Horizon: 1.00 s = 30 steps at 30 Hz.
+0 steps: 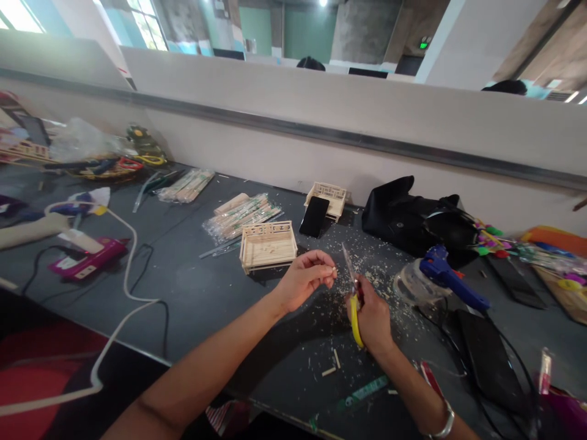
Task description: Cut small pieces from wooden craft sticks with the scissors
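Left hand: From far off, I see my left hand [306, 280] over the counter [178, 263], close to the front right corner of a little wooden model [268, 245].
Left grip: My thumb and finger are pinched on a tiny pale piece [334, 272].
Tiny piece: It sits at my fingertips, above the counter, just left of the scissors.
Right hand: My right hand [373, 315] is wrapped around the scissors [354, 310] with the yellow handle. The blades point away from me. I can't tell if they are apart.
Phone: A black phone [314, 216] is in front of a second wooden model [337, 193]. I can't tell if it leans on it.
Stick packs: Two clear packs of wooden sticks lie left of the phone, one near [245, 215] and one farther back [187, 185].
Crumbs: Pale crumbs [378, 272] are all around the scissors. Two short sticks [329, 371] lie nearer to me.
Right side: A blue glue gun [452, 278] is by a clear tub [413, 284]. A black bag [403, 214] is behind them.
Left side: A purple power strip [85, 264] sits near a white cord [132, 244].
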Each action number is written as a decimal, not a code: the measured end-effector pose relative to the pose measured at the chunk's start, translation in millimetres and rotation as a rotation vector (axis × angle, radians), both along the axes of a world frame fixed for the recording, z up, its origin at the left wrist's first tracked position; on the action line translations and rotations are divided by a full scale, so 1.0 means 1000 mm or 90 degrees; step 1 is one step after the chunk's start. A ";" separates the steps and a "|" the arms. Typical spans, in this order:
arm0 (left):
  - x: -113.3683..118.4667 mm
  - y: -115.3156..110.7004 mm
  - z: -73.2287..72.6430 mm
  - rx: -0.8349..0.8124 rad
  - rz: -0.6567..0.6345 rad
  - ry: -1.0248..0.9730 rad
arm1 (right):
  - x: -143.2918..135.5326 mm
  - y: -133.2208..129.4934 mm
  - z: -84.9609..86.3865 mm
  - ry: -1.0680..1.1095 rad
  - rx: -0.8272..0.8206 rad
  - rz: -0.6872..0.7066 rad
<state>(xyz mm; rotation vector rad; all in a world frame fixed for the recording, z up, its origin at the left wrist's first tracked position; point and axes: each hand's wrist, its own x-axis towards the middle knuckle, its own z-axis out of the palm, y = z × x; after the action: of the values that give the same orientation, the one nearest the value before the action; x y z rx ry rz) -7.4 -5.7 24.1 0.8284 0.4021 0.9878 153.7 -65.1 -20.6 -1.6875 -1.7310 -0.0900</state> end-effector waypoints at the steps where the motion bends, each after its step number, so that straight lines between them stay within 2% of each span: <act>1: 0.000 0.000 0.000 -0.004 0.002 0.003 | 0.001 0.000 0.000 0.014 0.000 -0.005; 9: 0.000 0.004 -0.004 -0.014 0.050 0.014 | -0.001 -0.002 0.004 -0.052 -0.042 0.032; 22: -0.004 0.008 -0.004 0.103 0.081 0.098 | -0.003 -0.003 0.002 -0.078 -0.031 0.048; 30: -0.005 0.007 0.002 0.130 0.099 0.160 | -0.004 -0.003 0.006 -0.111 -0.028 0.033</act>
<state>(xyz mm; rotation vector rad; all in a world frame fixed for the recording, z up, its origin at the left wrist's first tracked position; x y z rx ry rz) -12.5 1.1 25.9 1.1246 0.5945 1.0842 149.5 -68.3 -14.9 -1.7073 -1.9170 -0.1814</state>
